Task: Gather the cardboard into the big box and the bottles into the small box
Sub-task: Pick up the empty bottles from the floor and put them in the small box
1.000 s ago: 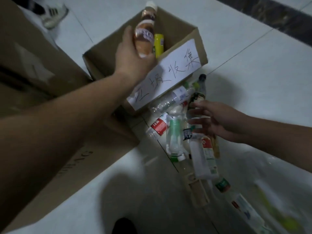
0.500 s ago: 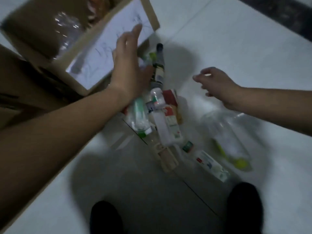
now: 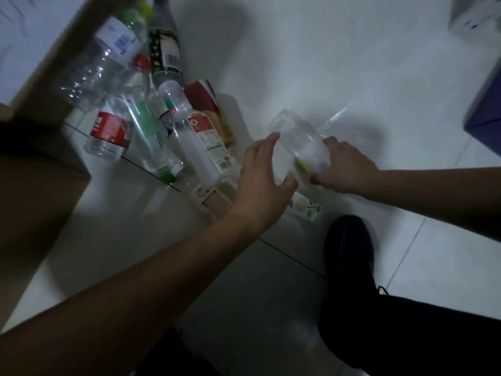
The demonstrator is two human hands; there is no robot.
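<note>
A large clear plastic bottle [image 3: 295, 137] with a green label lies on the white floor. My right hand [image 3: 344, 166] grips its lower end. My left hand [image 3: 260, 183] reaches to its left side with fingers spread, touching or nearly touching it. To the left lies a pile of several bottles: a red-labelled clear bottle [image 3: 108, 131], a green-capped bottle [image 3: 151, 142], a white bottle [image 3: 200, 147] and a dark bottle [image 3: 165, 50]. The small box [image 3: 54, 66] with a paper sign stands at the top left. The big cardboard box [image 3: 32, 191] fills the left edge.
My black shoe [image 3: 349, 256] and trouser leg stand on the tiles at the lower right. A small printed carton [image 3: 306, 207] lies under the hands. A purple box [image 3: 485, 104] sits at the right edge, a white one [image 3: 477, 14] at the top right.
My left hand left the small box, dropped past the bottle pile and came to the big clear bottle. My right hand moved down and closed on that bottle. The view tilted down.
</note>
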